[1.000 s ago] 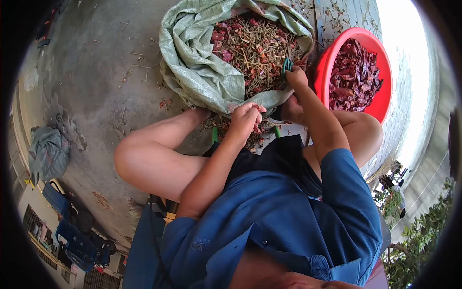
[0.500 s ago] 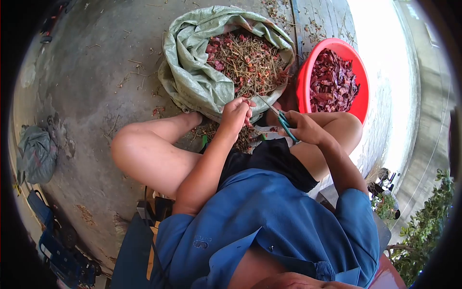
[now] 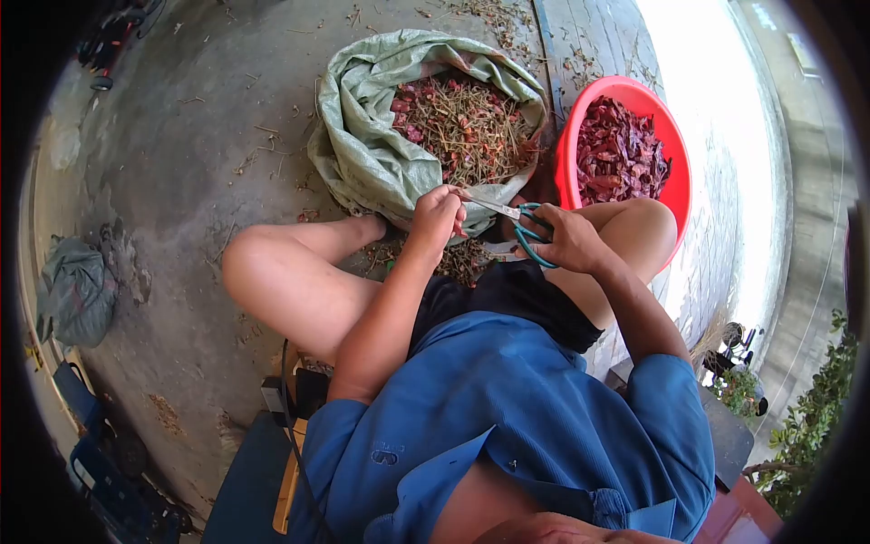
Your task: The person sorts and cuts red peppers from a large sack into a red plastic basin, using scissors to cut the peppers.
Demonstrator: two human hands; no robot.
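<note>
My left hand (image 3: 438,218) is closed in a pinch above the near edge of the green woven sack (image 3: 362,150); what its fingers hold is too small to make out. My right hand (image 3: 571,239) grips the teal-handled scissors (image 3: 529,238), whose blades point left and reach the left fingertips. Inside the sack lies a heap of dry stems and red bits (image 3: 471,122). To the right, a red basin (image 3: 678,150) holds dark red dried pods (image 3: 621,154).
Crossed bare legs (image 3: 290,276) lie on both sides of the hands. Stems and scraps (image 3: 462,261) are on the floor between them. A crumpled dark bag (image 3: 77,290) sits far left, and a leafy plant (image 3: 811,408) stands at the lower right.
The scissors have turned flatter, and their blades now lie nearer the left fingertips. The view has shifted slightly, so the sack sits lower in the frame.
</note>
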